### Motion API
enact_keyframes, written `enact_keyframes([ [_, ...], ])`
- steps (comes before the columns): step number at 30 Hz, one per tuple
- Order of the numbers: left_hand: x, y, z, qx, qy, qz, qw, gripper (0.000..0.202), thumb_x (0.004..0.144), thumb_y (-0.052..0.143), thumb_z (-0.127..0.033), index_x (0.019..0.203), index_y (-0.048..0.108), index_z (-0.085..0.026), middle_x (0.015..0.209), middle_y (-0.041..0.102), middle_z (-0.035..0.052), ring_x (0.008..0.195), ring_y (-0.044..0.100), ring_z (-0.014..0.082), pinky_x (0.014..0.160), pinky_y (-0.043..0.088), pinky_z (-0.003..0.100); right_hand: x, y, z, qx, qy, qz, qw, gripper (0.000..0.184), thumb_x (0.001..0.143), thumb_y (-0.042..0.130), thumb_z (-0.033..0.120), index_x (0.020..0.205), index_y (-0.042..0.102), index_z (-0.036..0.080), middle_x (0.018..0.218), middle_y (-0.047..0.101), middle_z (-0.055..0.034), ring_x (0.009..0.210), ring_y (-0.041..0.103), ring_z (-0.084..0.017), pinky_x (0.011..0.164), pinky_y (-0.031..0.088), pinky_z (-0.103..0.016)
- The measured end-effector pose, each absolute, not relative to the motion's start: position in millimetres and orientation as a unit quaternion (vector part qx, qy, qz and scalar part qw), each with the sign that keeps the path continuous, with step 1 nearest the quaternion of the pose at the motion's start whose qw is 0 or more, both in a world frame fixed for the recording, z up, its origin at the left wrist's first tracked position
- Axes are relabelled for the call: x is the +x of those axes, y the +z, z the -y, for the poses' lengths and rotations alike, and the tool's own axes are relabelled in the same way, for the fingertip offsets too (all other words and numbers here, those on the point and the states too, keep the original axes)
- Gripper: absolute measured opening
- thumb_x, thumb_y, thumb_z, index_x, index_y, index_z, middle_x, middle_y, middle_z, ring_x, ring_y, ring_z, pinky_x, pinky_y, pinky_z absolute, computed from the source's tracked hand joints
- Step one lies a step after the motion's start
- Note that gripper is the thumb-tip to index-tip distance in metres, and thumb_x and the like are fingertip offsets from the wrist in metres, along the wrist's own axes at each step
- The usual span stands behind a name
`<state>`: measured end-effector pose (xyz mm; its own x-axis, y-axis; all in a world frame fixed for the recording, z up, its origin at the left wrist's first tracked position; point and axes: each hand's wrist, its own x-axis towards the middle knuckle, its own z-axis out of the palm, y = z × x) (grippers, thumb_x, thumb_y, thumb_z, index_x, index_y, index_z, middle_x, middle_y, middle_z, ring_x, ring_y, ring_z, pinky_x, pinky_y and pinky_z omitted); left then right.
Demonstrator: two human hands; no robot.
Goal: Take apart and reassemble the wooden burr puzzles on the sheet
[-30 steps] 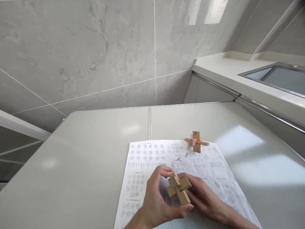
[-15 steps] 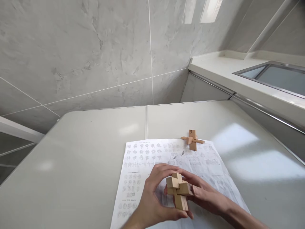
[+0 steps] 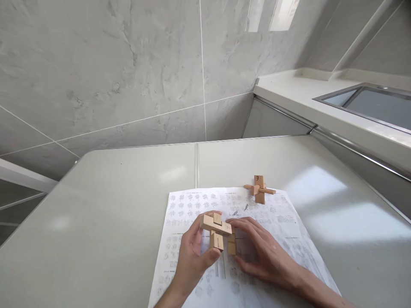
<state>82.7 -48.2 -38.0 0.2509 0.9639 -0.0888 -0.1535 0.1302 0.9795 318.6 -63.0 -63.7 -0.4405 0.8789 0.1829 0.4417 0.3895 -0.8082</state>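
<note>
A wooden interlocking puzzle (image 3: 215,226) is sitting between both hands, over the near half of the printed sheet (image 3: 244,295) on the worktop (image 3: 128,214). The left hand (image 3: 192,254) is grasping it, thumb near, other fingers far; the right hand (image 3: 266,246) is pinching the right-side block (image 3: 231,247) with its fingers; can't tell if that's joined on. Probably light, stiff, fairly smooth, not fragile, but pieces could slip apart; opposite block ends are offering the best hold. Top bar's long axis is running left-right, right end angling nearer; the lower block is pointing near.

grey veined tiles (image 3: 96,64): behind | pale table (image 3: 122,222): glossy, seamed | white counter (image 3: 290,87): right, metal-framed inset (image 3: 375,105)
</note>
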Motion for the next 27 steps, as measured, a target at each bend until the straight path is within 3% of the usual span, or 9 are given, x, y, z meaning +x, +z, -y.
enact_keyframes([
  [6,89.3,-28.9,48.6,0.521,0.433,-0.411,0.610,0.078,0.074,0.091,-0.075,0.135,0.076,-0.029,0.140,0.072,0.0116,0.139,0.061,0.0412,0.120,0.049,0.053,316.0,-72.8,58.8,-0.438,0.283,0.794,0.311,0.072,0.088,0.068,0.007,0.154,0.047,0.029,0.147,0.066,-0.0123,0.142,0.055,-0.034,0.113,0.058,-0.054],
  [9,90.6,-28.4,49.2,0.540,0.426,-0.414,0.597,0.075,0.074,0.093,-0.072,0.135,0.075,-0.033,0.143,0.071,0.0096,0.140,0.061,0.0403,0.121,0.048,0.054,319.4,-70.1,57.6,-0.426,0.292,0.790,0.329,0.066,0.095,0.070,0.014,0.155,0.047,0.029,0.156,0.059,-0.0132,0.150,0.047,-0.035,0.119,0.052,-0.056],
  [11,90.9,-30.5,49.5,0.557,0.421,-0.410,0.586,0.074,0.074,0.094,-0.070,0.136,0.074,-0.035,0.145,0.070,0.0086,0.139,0.062,0.0393,0.120,0.048,0.054,321.8,-64.6,57.4,-0.406,0.329,0.776,0.353,0.055,0.101,0.068,0.022,0.153,0.050,0.030,0.155,0.059,-0.0128,0.148,0.049,-0.034,0.120,0.051,-0.053],
  [15,92.2,-36.6,50.4,0.603,0.410,-0.383,0.567,0.071,0.075,0.096,-0.064,0.137,0.073,-0.039,0.143,0.069,0.0078,0.137,0.063,0.0374,0.119,0.049,0.054,323.8,-55.1,59.7,-0.380,0.416,0.728,0.389,0.026,0.110,0.058,0.031,0.136,0.060,0.031,0.127,0.070,-0.0090,0.115,0.067,-0.028,0.097,0.059,-0.041],
  [18,93.2,-40.7,51.6,0.624,0.396,-0.366,0.565,0.075,0.074,0.099,-0.060,0.140,0.070,-0.041,0.144,0.069,0.0074,0.138,0.062,0.0369,0.119,0.049,0.055,324.0,-52.7,62.4,-0.392,0.453,0.703,0.384,0.016,0.113,0.056,0.038,0.123,0.064,0.029,0.102,0.072,-0.0038,0.089,0.067,-0.023,0.079,0.057,-0.033],
  [27,87.4,-37.2,45.6,0.665,0.392,-0.347,0.532,0.073,0.075,0.098,-0.059,0.140,0.070,-0.041,0.138,0.073,0.0068,0.134,0.064,0.0367,0.115,0.052,0.054,322.0,-36.3,62.8,-0.338,0.645,0.595,0.341,0.040,0.111,0.057,0.060,0.108,0.068,0.022,0.080,0.071,-0.0013,0.066,0.068,-0.019,0.071,0.055,-0.032],
])
